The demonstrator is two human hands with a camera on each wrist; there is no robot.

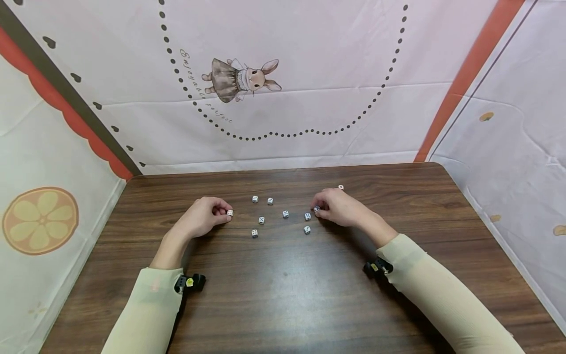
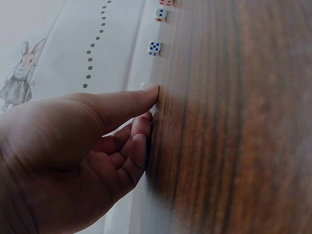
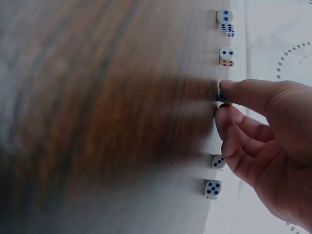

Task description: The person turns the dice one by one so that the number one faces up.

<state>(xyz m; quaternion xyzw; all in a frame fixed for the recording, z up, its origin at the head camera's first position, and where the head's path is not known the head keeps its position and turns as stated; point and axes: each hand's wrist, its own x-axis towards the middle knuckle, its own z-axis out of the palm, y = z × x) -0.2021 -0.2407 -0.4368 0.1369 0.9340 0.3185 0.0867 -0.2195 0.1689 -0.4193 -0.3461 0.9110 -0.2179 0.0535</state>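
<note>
While a pale printed cloth (image 1: pixel 331 54) hung upright behind your work, a dark wood-grain table (image 1: pixel 287 295) lay below it. Your forearms crossed the wood in a pale left sleeve (image 1: pixel 143 309) and a matching right sleeve (image 1: pixel 442 290). On the cloth ahead of you was a printed rabbit (image 1: pixel 239 81) in a skirt, turned on its side in the head view. Your left hand (image 1: pixel 204 216) rested low at the table, thumb and finger clamped on a white die (image 1: pixel 230 213), the remaining fingers curled. Your right hand (image 1: pixel 338 206) did likewise, thumb and finger pinching a second white die (image 1: pixel 317 209), partly hidden by the fingertips, its other fingers bent inward. Each cuff had a small black wrist camera, the left camera (image 1: pixel 190 282) and the right camera (image 1: pixel 377 268). Between your hands stood seven loose dice: a back pair (image 1: pixel 270 201), a left pair (image 1: pixel 262 220) nearer you, a middle die (image 1: pixel 285 214), and a right pair (image 1: pixel 307 216) just beside your right fingertips. One more, a far die (image 1: pixel 341 188), sat just beyond your right hand.
</note>
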